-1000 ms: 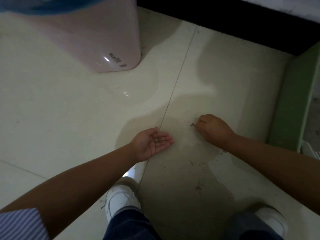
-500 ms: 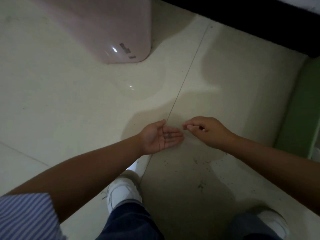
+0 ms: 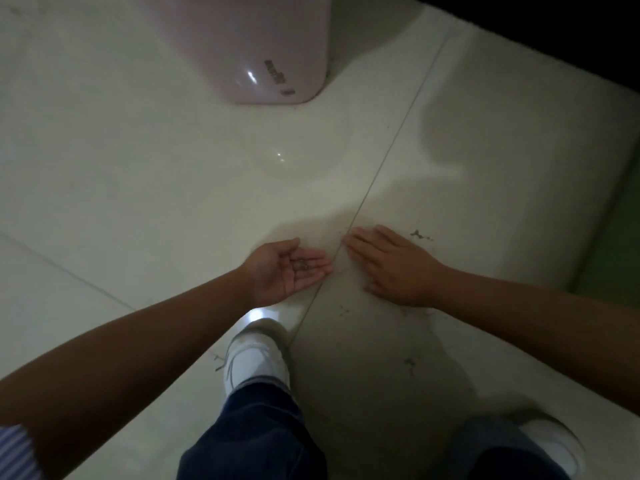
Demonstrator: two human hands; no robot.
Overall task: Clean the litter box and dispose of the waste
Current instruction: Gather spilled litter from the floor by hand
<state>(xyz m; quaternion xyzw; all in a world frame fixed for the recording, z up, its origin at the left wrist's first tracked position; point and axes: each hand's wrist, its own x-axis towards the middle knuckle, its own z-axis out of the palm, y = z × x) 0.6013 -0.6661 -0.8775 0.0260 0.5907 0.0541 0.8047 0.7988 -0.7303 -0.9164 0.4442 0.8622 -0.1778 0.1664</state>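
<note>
My left hand (image 3: 289,270) lies palm up just above the pale tiled floor, fingers straight, with a few dark litter grains (image 3: 304,264) resting on the fingers. My right hand (image 3: 391,268) is spread flat, palm down, on the floor right of the tile joint, its fingertips a short gap from my left fingertips. More dark litter crumbs (image 3: 417,234) lie on the tile beyond my right hand, and others (image 3: 410,362) lie nearer my feet.
A pink plastic bin (image 3: 273,60) stands on the floor at the top centre. A green object (image 3: 620,244) borders the floor at the right edge, with a dark strip behind it. My two white shoes (image 3: 254,358) stand at the bottom.
My right hand pinched a crumb off the floor, carried it over to my left palm, then opened and now lies flat on the tile. The view has tilted downward.
</note>
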